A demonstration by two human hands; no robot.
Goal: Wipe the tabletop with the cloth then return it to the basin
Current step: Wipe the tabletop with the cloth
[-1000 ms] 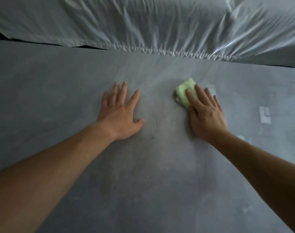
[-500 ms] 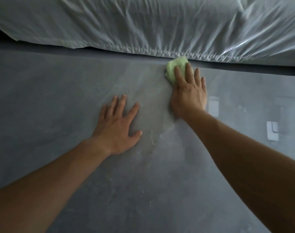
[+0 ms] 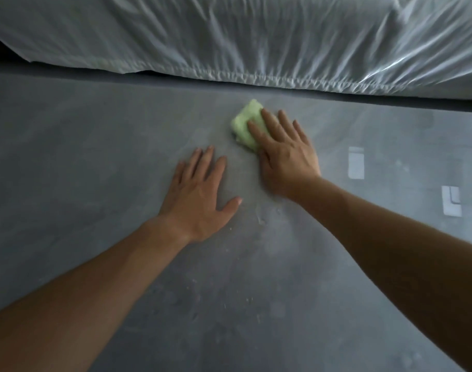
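- The right hand (image 3: 284, 154) lies flat, palm down, on a folded green cloth (image 3: 245, 124), its fingers (image 3: 268, 122) stretched out straight and pressing the cloth onto the grey tabletop (image 3: 95, 146); it is not closed around the cloth, only laid on top of it.
- The cloth shows beyond the fingertips and on the thumb side; the rest is hidden under the hand.
- The left hand (image 3: 200, 196) is spread wide and flat on the bare tabletop, holding nothing, just beside the right hand and nearer the person. The two hands do not touch.
- The cloth sits near the far edge of the tabletop, with a strip of bare surface between it and that edge.
- Beyond the far edge hangs a wrinkled plastic sheet (image 3: 256, 41), with a dark gap under its hem.
- To the left of the hands the tabletop is open and unbroken out to the side of the view.
- To the right, two pale tape marks (image 3: 355, 162) lie on the surface, well apart from the cloth.
- Near the person, between the forearms, the surface is bare apart from small specks and faint smears.
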